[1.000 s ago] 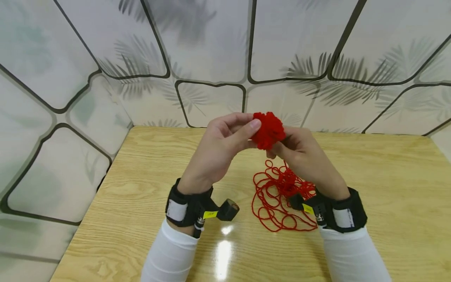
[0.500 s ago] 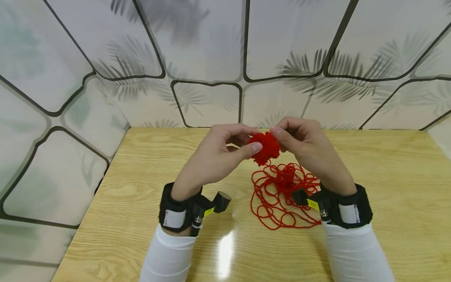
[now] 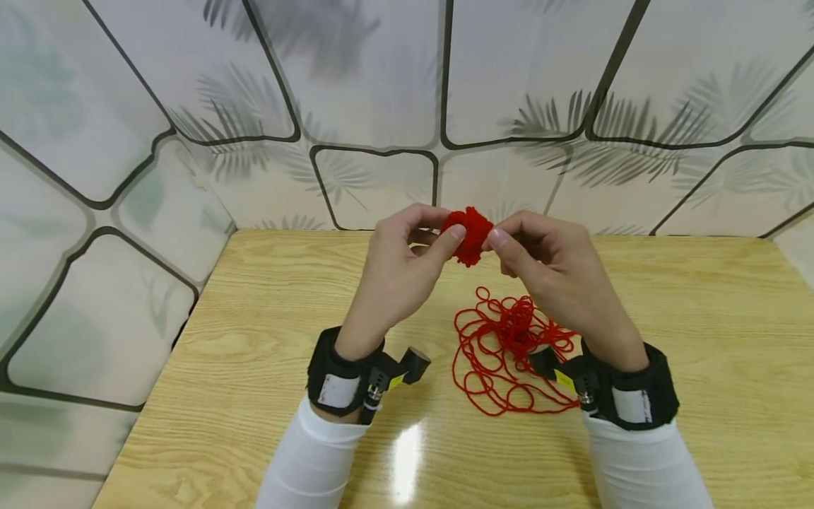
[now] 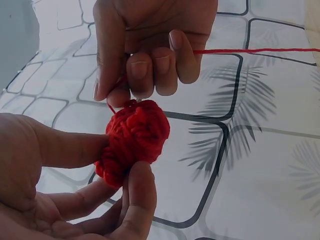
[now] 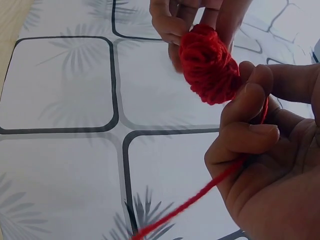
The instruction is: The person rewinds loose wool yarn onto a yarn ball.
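A small bundle of red yarn (image 3: 472, 237) is held up over the table's far edge. My left hand (image 3: 407, 265) pinches its left side between thumb and fingers, as the left wrist view shows around the wound yarn (image 4: 137, 135). At the bundle's right side, my right hand (image 3: 553, 272) pinches the yarn strand with thumb and forefinger. That red strand (image 5: 200, 194) runs through the curled fingers of the right hand (image 5: 265, 130) and out of its palm. In the left wrist view the strand (image 4: 255, 50) stretches off to the right.
A loose tangle of red yarn (image 3: 515, 339) lies on the wooden table (image 3: 267, 339) below the hands, partly behind the right wrist's camera (image 3: 543, 362). A patterned wall (image 3: 375, 184) stands behind the table's far edge.
The bundle first dropped and has risen again, turning in the left fingers. My right hand went from behind the bundle to its upper right, and now sits at its right side.
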Motion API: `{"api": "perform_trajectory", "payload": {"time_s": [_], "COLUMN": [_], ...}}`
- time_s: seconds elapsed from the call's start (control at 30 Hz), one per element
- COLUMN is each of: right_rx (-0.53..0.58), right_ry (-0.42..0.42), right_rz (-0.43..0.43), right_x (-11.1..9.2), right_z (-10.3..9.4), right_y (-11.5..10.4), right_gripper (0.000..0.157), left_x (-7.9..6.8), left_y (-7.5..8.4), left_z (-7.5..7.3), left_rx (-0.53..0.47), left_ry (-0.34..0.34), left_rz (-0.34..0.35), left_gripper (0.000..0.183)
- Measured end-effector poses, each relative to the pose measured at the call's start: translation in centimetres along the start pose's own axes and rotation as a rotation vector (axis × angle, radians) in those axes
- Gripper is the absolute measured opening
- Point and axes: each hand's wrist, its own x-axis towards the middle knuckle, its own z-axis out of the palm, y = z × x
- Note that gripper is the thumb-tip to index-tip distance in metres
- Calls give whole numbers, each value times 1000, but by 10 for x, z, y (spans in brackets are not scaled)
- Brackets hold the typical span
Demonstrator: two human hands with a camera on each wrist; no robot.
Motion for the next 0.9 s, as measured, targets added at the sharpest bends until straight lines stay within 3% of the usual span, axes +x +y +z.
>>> {"api": "perform_trajectory", "payload": {"time_s": [0.4, 0.6, 0.8, 0.9], "right_rx": [6, 22, 41, 37], "right_ry": [-13, 7, 8, -6], "right_rz": [-15, -11, -43, -59], "right_x": [0, 0, 1, 1], "right_z": [4, 4, 2, 4], "right_y": [-1, 0, -1, -2], "right_gripper": [12, 13, 12, 12], "left_x": [0, 1, 2, 3], "left_y": [-2, -1, 0, -2], "left_z": [3, 5, 3, 4], "left_rx": [-49, -153, -298, -384], "left_ry": [11, -48, -137, -146], "left_rz": [18, 7, -107, -121], "left_gripper": [22, 23, 35, 35]}}
